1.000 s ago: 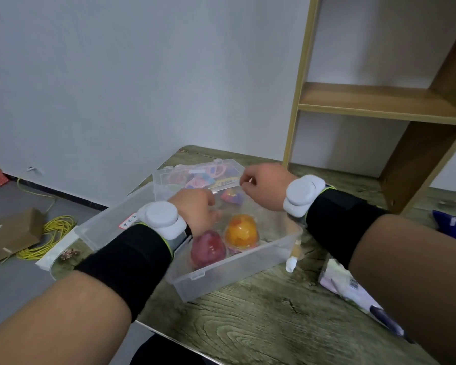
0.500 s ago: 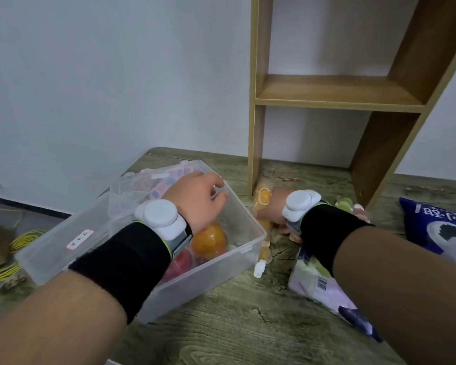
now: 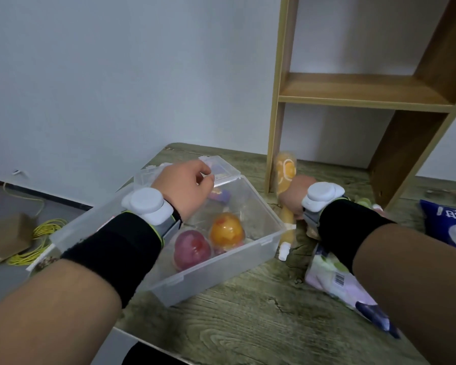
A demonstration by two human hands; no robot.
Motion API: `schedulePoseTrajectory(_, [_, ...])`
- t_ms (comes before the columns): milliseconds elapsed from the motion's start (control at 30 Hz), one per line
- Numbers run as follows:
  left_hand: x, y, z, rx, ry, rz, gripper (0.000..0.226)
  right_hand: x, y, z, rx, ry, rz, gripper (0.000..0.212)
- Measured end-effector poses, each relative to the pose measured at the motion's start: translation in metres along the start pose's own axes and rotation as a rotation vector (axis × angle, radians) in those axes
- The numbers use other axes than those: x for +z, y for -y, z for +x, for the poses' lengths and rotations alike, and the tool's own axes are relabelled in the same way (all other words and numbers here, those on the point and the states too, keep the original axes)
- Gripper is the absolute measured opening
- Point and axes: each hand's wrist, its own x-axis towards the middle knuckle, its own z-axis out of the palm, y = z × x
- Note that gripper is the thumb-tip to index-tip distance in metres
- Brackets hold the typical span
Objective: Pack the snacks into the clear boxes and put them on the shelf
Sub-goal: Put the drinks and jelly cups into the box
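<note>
A large clear box (image 3: pixel 261 243) stands on the wooden table and holds an orange jelly cup (image 3: pixel 227 231), a red jelly cup (image 3: pixel 192 250) and a small purple packet (image 3: pixel 219 194). My left hand (image 3: pixel 184 188) hovers over the box's far rim with curled fingers; whether it pinches anything is hidden. Right of the box, my right hand (image 3: pixel 291 192) grips a long orange drink pouch (image 3: pixel 284 167) around its middle, with the white cap pointing toward me. The wooden shelf (image 3: pixel 353 93) rises just behind that hand.
A smaller clear box (image 3: pixel 216 162) with colourful snacks sits behind the large one. A pale purple packet (image 3: pixel 334 280) lies under my right forearm, and a blue snack bag (image 3: pixel 448 222) lies at the far right. Yellow cable (image 3: pixel 37 233) and cardboard (image 3: pixel 3 238) are on the floor to the left.
My right hand left the box, moved right to the shelf's foot and took hold of the orange pouch. My left hand rose from inside the box to its far rim.
</note>
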Motion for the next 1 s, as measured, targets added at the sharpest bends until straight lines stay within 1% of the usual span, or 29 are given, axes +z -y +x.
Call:
schedulePoseTrajectory(133, [-0.019, 0.012, -0.01, -0.046, -0.038, -0.012, 0.016, -0.021, 0.013, -0.011, -0.05, -0.109, 0.021, 0.027])
schedulePoseTrajectory(200, [-0.03, 0.019, -0.016, -0.062, -0.073, -0.017, 0.014, -0.028, 0.018, -0.02, -0.051, -0.16, 0.018, 0.014])
schedulePoseTrajectory(300, [-0.041, 0.029, -0.024, -0.103, -0.135, -0.026, 0.016, -0.035, 0.024, -0.03, -0.093, -0.303, 0.069, 0.02])
schedulePoseTrajectory(367, [-0.044, 0.034, -0.027, -0.108, -0.17, -0.033, 0.022, -0.04, 0.029, -0.04, -0.212, -0.384, 0.092, 0.019])
schedulePoseTrajectory(433, [-0.05, 0.039, -0.031, -0.098, -0.204, -0.044, 0.028, -0.042, 0.042, -0.052, -0.374, -0.426, 0.011, 0.024])
schedulePoseTrajectory(567, [-0.056, 0.043, -0.036, -0.041, -0.226, -0.018, 0.04, -0.039, 0.08, -0.066, -0.608, -0.438, -0.331, 0.038])
schedulePoseTrajectory(667, [-0.054, 0.043, -0.043, 0.012, -0.16, 0.029, 0.037, -0.023, 0.106, -0.069, -0.764, -0.391, -0.566, 0.044])
schedulePoseTrajectory(767, [-0.044, 0.043, -0.05, 0.032, -0.027, 0.097, 0.027, -0.001, 0.124, -0.066, -0.876, -0.31, -0.685, 0.042])
schedulePoseTrajectory(933, [-0.029, 0.036, -0.051, -0.026, 0.2, 0.227, 0.017, 0.033, 0.142, -0.062, -0.947, -0.187, -0.704, 0.027])
schedulePoseTrajectory(1000, [-0.027, 0.036, -0.047, -0.045, 0.313, 0.29, 0.019, 0.043, 0.142, -0.06, -0.899, -0.14, -0.661, 0.027])
